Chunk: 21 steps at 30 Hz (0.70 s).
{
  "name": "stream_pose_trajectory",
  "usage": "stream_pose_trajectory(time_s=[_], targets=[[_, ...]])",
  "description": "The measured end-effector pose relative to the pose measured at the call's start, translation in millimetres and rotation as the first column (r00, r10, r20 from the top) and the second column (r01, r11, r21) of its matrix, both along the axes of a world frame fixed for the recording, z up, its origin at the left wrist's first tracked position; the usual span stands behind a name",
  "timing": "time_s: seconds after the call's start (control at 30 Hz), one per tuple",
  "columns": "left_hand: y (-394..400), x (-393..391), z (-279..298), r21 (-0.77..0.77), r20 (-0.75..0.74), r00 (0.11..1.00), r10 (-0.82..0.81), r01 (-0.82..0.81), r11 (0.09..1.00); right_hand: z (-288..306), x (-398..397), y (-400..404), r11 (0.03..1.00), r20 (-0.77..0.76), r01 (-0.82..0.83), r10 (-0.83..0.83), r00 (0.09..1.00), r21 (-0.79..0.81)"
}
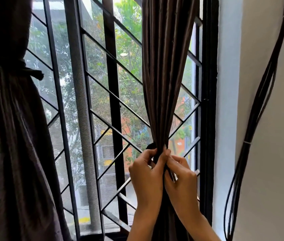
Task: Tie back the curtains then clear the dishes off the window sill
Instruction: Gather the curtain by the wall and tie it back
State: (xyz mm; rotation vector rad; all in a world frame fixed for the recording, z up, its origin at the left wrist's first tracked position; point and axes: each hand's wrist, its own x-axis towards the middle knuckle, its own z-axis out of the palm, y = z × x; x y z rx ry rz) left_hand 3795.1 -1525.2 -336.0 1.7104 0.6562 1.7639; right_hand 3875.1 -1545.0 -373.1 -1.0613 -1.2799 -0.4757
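Two dark brown curtains hang at a barred window. The left curtain point(15, 119) is gathered and held by a knotted tie-back band point(18, 69) of the same cloth. The right curtain point(165, 75) is bunched into a narrow neck at its lower part. My left hand point(146, 173) and my right hand point(181, 176) both pinch a dark tie-back strip point(152, 146) wrapped around that neck, fingers closed on it from either side. The lower part of this curtain is hidden behind my forearms. The window sill and dishes are out of view.
A black metal window grille point(113, 105) with diagonal bars stands right behind the curtains. To the right is a white wall point(273, 136) with a bundle of black cables point(252, 133) hanging down it. Trees and buildings show outside.
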Motion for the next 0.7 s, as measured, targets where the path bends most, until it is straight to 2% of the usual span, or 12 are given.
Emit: stream_pose_trajectory(time_s=[0.13,0.2,0.27,0.33,0.4,0.43,0.5,0.53,0.57,0.63,0.7], targets=[[5.0,1.4,0.6,-0.145,0.135,0.988,-0.069,0.088,0.985,-8.8,-0.1,-3.0,0.986,-0.07,-0.157,0.153,0.986,-0.057],[8.8,-0.3,-2.1,-0.166,0.15,0.987,-0.053,0.078,0.983,-10.6,3.1,-7.8,0.957,-0.098,-0.277,0.269,0.958,-0.082],[17.6,-5.5,-4.5,-0.172,0.139,0.988,-0.064,0.087,0.981,-4.6,7.3,-14.5,0.927,-0.194,-0.368,0.349,0.917,-0.071],[29.6,-13.7,-2.6,-0.204,0.122,0.98,-0.155,0.177,0.963,3.0,20.8,-13.4,0.968,-0.267,-0.251,0.242,0.933,-0.001],[37.8,-23.6,3.9,-0.266,0.146,0.931,-0.336,0.364,0.893,16.5,33.2,-12.3,0.989,-0.216,-0.137,0.121,0.969,-0.063],[39.2,-29.0,8.0,-0.282,0.154,0.89,-0.428,0.455,0.845,22.6,38.7,-11.6,0.963,-0.182,-0.206,0.174,0.968,-0.172],[39.0,-39.9,15.4,-0.282,0.126,0.823,-0.554,0.565,0.775,34.4,41.9,-11.5,0.814,-0.211,-0.443,0.39,0.896,-0.376],[39.4,-44.1,17.4,-0.281,0.107,0.809,-0.578,0.582,0.763,37.0,41.4,-13.5,0.764,-0.22,-0.497,0.446,0.868,-0.412],[40.1,-47.4,18.8,-0.279,0.09,0.813,-0.576,0.575,0.769,38.8,40.9,-15.7,0.775,-0.203,-0.484,0.44,0.875,-0.407],[42.5,-49.3,18.6,-0.257,0.046,0.877,-0.479,0.473,0.842,42.4,34.6,-21.5,0.899,-0.131,-0.306,0.279,0.951,-0.312],[40.8,-45.3,15.9,-0.157,-0.066,0.964,-0.259,0.246,0.956,49.5,23.9,-29.7,0.966,-0.114,-0.104,0.078,0.99,-0.237]])
